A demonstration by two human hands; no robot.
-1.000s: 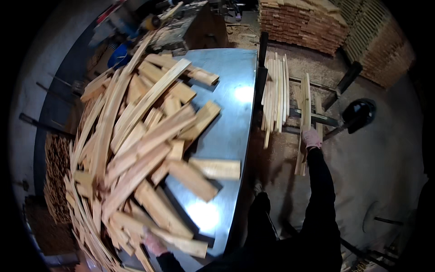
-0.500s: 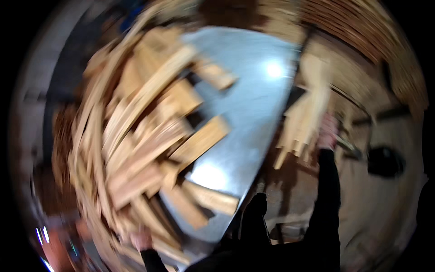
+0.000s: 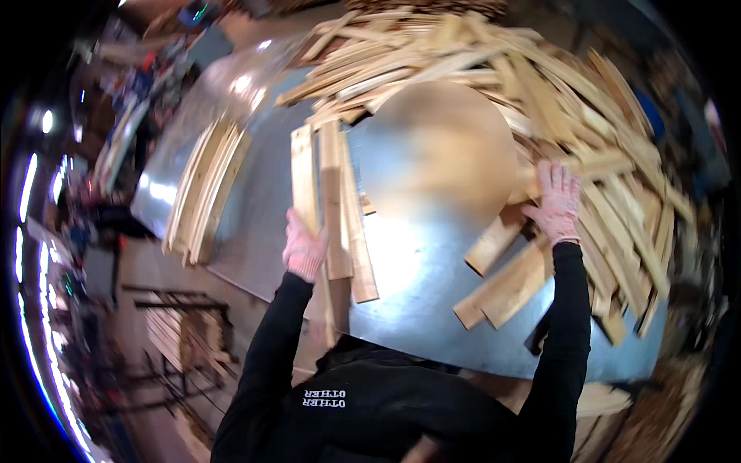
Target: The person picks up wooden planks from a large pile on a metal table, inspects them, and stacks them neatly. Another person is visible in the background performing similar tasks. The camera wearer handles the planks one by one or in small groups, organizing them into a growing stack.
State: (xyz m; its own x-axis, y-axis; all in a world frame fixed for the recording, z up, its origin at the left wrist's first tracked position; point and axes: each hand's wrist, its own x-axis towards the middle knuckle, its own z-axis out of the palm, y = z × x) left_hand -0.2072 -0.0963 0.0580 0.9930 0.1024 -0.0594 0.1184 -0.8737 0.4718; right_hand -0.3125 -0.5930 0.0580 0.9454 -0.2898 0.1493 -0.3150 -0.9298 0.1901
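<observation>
In the head view, my left hand, in a pink glove, is closed around the lower end of a pale wooden board. Beside it, more narrow boards lie roughly parallel on the metal table. My right hand, also gloved in pink, rests on the edge of the heap of wooden slats with its fingers spread. Just below that hand, short boards stick out over the bare metal. A round blurred patch hides the table's middle and part of the heap.
A stack of boards stands on the table's left part. Beyond the table's left edge, a dark metal rack holds more wood. Loose slats cover the far side. Lit lamps show at the far left.
The view has swung, so the heap now appears at the right and far side. My right hand has come from the pale strips onto the heap; my left has moved from the heap to a board.
</observation>
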